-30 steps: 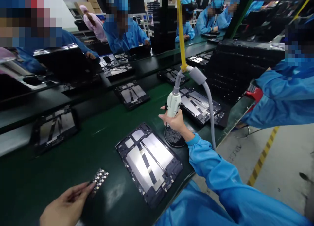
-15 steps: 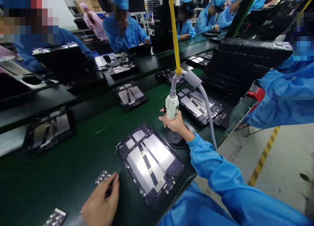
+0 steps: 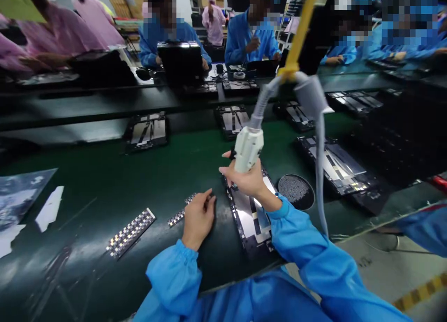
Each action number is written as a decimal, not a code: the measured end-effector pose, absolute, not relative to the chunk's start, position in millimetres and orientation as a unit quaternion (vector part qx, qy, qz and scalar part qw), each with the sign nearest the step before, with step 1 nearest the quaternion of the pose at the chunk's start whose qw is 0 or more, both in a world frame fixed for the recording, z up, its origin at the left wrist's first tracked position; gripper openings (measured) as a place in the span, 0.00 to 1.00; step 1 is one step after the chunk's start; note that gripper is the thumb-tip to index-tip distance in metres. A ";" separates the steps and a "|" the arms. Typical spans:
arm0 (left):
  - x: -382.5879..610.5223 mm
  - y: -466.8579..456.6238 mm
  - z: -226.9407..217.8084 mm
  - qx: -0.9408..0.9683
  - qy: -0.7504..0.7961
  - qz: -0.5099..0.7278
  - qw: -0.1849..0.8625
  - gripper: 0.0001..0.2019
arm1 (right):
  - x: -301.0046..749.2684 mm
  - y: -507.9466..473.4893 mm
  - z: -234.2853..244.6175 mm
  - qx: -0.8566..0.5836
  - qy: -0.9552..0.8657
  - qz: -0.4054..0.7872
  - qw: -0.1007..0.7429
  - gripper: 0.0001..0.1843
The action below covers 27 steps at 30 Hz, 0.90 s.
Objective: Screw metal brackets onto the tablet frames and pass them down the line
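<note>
My right hand (image 3: pixel 246 177) is wrapped round a white electric screwdriver (image 3: pixel 247 149), which hangs from a yellow strap (image 3: pixel 302 28). It is above the upper part of an opened tablet-like device (image 3: pixel 246 215) with silver plates; the tool's tip is hidden by my hand. Left of the device, my left hand (image 3: pixel 199 217) is low over the bench with fingers curled together. What they hold, if anything, is hidden. Beside and partly under this hand lies a strip of small chequered parts (image 3: pixel 177 217). A wider strip of such parts (image 3: pixel 131 231) lies farther left.
A round black dish (image 3: pixel 296 191) stands right of the device, with another opened device (image 3: pixel 335 166) beyond. A grey cable (image 3: pixel 319 173) hangs down there. More opened devices (image 3: pixel 148 131) line the back. Plastic film (image 3: pixel 24 191) lies at left. Co-workers sit across the bench.
The view has swung left, bringing both strips and the film into sight. My right hand with the screwdriver has moved from beside the device to over it. My left hand stays by the small strip.
</note>
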State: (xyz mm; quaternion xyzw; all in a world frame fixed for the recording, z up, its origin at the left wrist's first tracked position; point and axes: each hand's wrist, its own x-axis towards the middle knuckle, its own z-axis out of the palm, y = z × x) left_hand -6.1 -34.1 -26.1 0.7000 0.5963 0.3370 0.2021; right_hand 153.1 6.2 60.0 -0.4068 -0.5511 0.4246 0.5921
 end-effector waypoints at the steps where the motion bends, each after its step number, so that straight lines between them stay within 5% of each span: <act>1: -14.5 -34.7 -28.3 0.678 0.603 0.362 0.214 0.15 | 146.5 9.5 56.3 -0.412 -0.553 0.430 0.583 0.09; 11: -27.1 -35.4 -36.8 0.478 0.609 0.514 0.369 0.15 | 136.7 14.2 37.4 -0.424 -0.580 0.429 0.548 0.09; 19: -30.6 -37.7 -40.2 0.517 0.608 0.511 0.319 0.13 | 135.5 13.8 33.3 -0.418 -0.584 0.433 0.545 0.15; 27: -31.2 -41.6 -32.7 0.594 0.593 0.494 0.228 0.14 | 135.1 13.9 27.1 -0.428 -0.587 0.418 0.545 0.09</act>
